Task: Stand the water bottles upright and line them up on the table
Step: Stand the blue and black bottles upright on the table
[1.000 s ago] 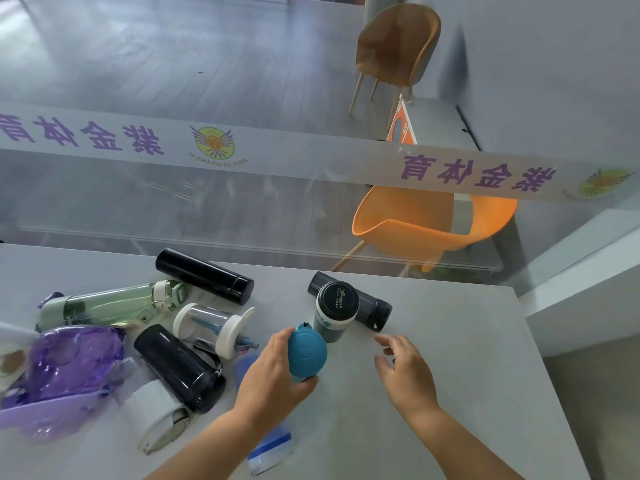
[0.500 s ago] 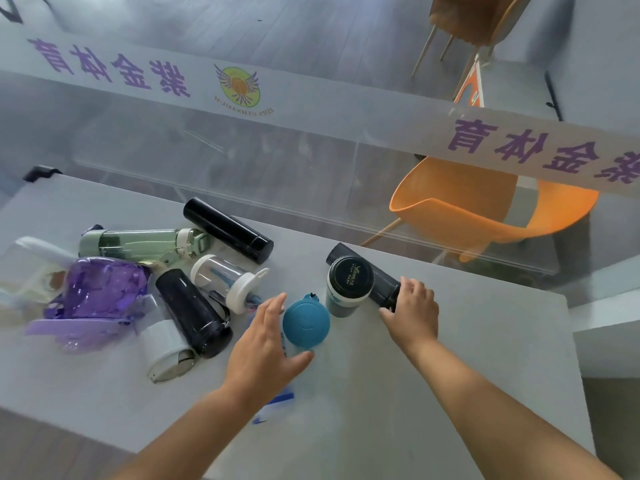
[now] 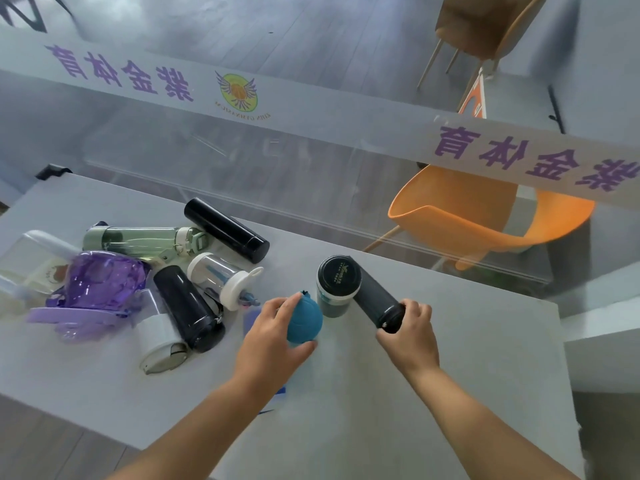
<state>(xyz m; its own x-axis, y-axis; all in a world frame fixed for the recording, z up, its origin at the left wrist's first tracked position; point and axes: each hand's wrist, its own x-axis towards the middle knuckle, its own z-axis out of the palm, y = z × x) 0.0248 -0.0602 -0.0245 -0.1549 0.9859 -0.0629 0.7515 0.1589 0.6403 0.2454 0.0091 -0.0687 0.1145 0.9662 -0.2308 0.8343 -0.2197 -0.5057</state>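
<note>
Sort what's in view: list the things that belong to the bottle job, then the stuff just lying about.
Job:
blue bottle, under left hand
dark flask, gripped by right hand
black-lid cup, upright
black flask
green bottle
clear shaker
black bottle
purple jug

Lying about:
orange chair
brown chair

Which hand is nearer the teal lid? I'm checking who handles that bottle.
Left. The left hand is wrapped around the teal lid, touching it. The right hand is off to its right, holding the dark flask.
</note>
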